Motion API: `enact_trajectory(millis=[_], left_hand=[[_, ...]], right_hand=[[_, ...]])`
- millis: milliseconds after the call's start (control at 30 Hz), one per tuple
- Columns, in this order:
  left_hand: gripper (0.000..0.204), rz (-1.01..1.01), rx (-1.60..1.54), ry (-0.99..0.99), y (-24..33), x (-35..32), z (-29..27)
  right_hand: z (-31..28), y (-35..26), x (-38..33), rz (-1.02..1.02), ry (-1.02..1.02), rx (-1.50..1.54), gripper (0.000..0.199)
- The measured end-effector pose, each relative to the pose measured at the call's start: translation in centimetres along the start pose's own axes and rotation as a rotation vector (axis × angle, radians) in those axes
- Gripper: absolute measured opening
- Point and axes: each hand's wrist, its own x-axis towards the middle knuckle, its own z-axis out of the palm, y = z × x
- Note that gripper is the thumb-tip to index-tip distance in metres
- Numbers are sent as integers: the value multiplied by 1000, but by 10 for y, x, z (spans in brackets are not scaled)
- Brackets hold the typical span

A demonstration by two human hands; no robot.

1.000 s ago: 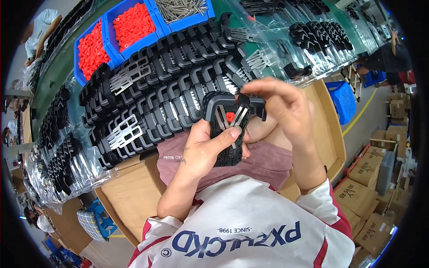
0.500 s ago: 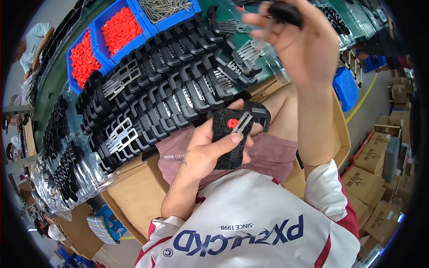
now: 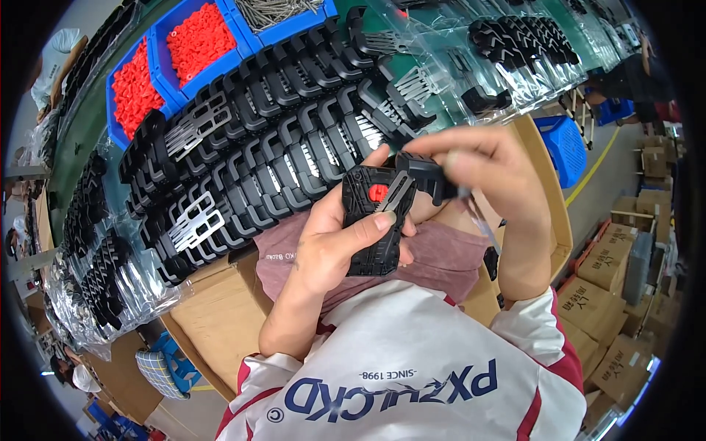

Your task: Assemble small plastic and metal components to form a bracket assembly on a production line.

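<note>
My left hand (image 3: 331, 239) grips a black plastic housing (image 3: 373, 250), thumb across its face. A round red piece (image 3: 378, 193) sits in the housing, and a slotted metal strip (image 3: 398, 192) lies slantwise beside it. At the strip's upper end is a black bracket-like block (image 3: 421, 170). My right hand (image 3: 489, 167) is at that block's right side, fingers bent and smeared by motion. A thin pale strip (image 3: 482, 217) shows blurred below this hand; what the fingers hold is hard to make out.
Rows of black handle-shaped parts (image 3: 287, 158) with metal plates (image 3: 197, 222) stand on the green table ahead. Behind them are blue bins (image 3: 153, 73) of red pieces (image 3: 200, 44) and screws (image 3: 276, 11). Bagged black parts (image 3: 522, 40) lie far right. An open cardboard box (image 3: 213, 301) surrounds my lap.
My right hand has come down from above the far table, where it carried a dark piece, to the block by my left hand. The left hand keeps its hold, nearly still.
</note>
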Motion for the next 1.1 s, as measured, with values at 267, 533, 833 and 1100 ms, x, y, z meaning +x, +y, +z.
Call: enact_trajectory(millis=[267, 533, 833, 1100], left_hand=[[62, 60, 28, 55, 3, 4, 3], [56, 113, 37, 165, 4, -1, 3], [55, 108, 45, 160, -11, 2, 14], [57, 113, 43, 163, -15, -1, 9]], right_hand=[[-35, 3, -2, -38, 183, 315, 43], [14, 7, -4, -534, 638, 49, 53], [32, 31, 11, -822, 983, -361, 70], [32, 29, 23, -830, 1051, -306, 67]])
